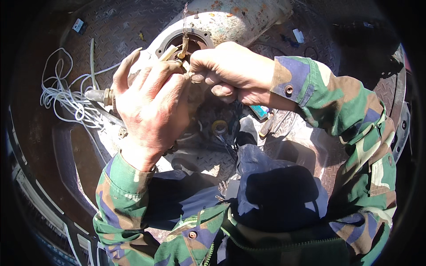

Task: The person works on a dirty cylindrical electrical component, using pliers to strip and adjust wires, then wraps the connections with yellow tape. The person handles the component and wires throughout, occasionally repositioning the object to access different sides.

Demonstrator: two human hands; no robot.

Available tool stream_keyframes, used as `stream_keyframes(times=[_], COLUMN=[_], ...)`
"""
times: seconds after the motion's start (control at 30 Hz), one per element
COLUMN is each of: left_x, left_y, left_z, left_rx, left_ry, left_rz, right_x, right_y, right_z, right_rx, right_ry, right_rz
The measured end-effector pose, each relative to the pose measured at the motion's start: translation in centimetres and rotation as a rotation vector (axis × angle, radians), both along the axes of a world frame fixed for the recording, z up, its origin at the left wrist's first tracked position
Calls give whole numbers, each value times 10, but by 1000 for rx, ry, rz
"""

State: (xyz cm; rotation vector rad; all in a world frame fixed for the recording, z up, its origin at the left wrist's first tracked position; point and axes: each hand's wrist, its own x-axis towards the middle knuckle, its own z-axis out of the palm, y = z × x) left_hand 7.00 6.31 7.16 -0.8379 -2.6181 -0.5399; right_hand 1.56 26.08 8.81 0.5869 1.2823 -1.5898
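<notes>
1. The place looks like an outdoor repair spot or a rough workshop yard, lit by hard sunlight with sharp shadows.
2. The ground is steel tread plate (pixel 120 26), worn and dusty, as on a work platform or vehicle deck.
3. A rusty, paint-chipped motor housing (pixel 230 20) lies on it, its round end opening facing the person.
4. A loose tangle of white wire (pixel 66 99) lies on the plate.
5. Small scraps and a tape roll (pixel 219 127) are scattered about.
6. The person wears a camouflage work jacket (pixel 355 115).
</notes>
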Motion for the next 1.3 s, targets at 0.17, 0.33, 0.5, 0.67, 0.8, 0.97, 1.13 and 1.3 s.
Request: stream_keyframes(times=[0.17,0.33,0.5,0.67,0.8,0.97,1.13,1.3], left_x=[3,-2,-2,-3,-2,-2,2,1], left_y=[-3,-3,-5,-6,-5,-3,-2,-5], left_z=[9,11,11,6,3,1,8,-2], left_rx=[5,43,47,78,65,68,54,66], left_ry=[-10,-75,-93,-42,-40,-14,-74,45], left_rz=[28,19,21,12,20,20,16,74], right_x=[21,17,2,-21,-36,-28,11,12], right_y=[-4,35,44,38,35,31,24,14], right_z=[-5,-19,-26,-36,-36,-38,-34,-10], right_rx=[-104,134,274,253,149,36,-29,-272], right_ry=[-142,571,1742,2173,2259,1956,738,-88], right_rz=[-179,177,535,754,849,823,375,8])
